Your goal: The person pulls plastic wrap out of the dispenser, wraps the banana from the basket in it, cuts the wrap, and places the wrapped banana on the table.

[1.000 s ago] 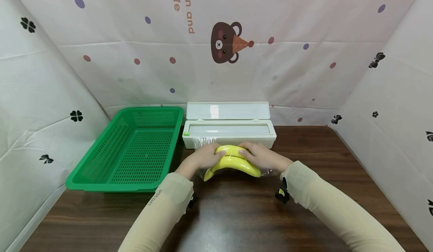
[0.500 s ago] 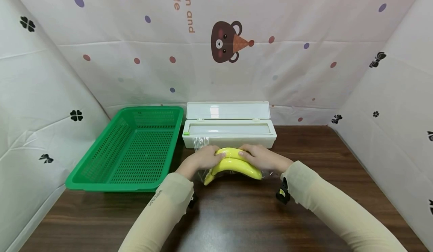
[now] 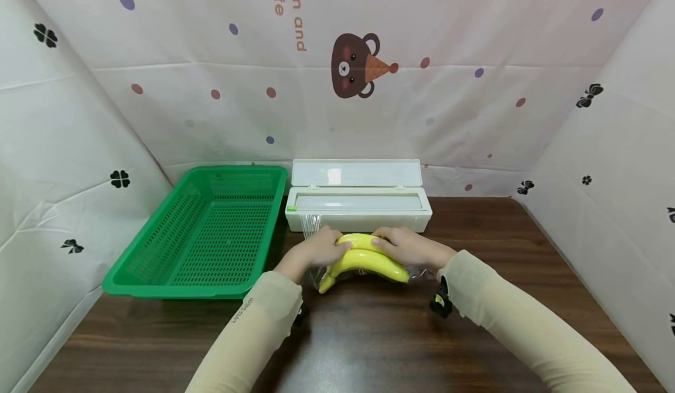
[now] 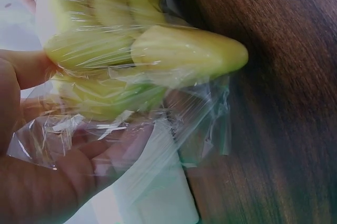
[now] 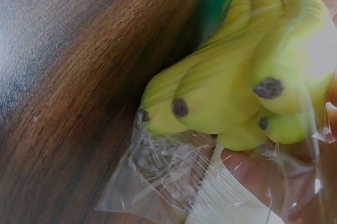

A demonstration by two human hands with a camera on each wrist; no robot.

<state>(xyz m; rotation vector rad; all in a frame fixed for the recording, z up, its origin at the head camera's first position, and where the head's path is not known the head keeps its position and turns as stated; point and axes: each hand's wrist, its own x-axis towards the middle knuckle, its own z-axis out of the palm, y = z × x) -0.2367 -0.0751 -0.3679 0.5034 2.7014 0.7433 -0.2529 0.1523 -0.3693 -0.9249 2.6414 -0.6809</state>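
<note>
Left hand (image 3: 315, 249) is gripping the left part of the banana bunch (image 3: 369, 262), thumb pressing on top, fingers bending round the far side. Right hand (image 3: 411, 248) is gripping the right part, same way. Bunch is sitting between both hands over the wooden table (image 3: 369, 346), in front of the white dispenser box (image 3: 369, 224), stem end pointing left and toward the person; can't tell if the underside is touching the table. Clear film (image 3: 310, 224) is covering the fruit, crumpling loosely below the dark tips in right wrist view; a strip is running from the dispenser front, left end, down behind the left hand. Lid (image 3: 374, 173) is standing raised at the back. Green basket (image 3: 195, 291) is sitting just left of the dispenser. Pale sleeves (image 3: 506, 299) are covering both forearms. Patterned cloth (image 3: 237, 120) is hanging behind
</note>
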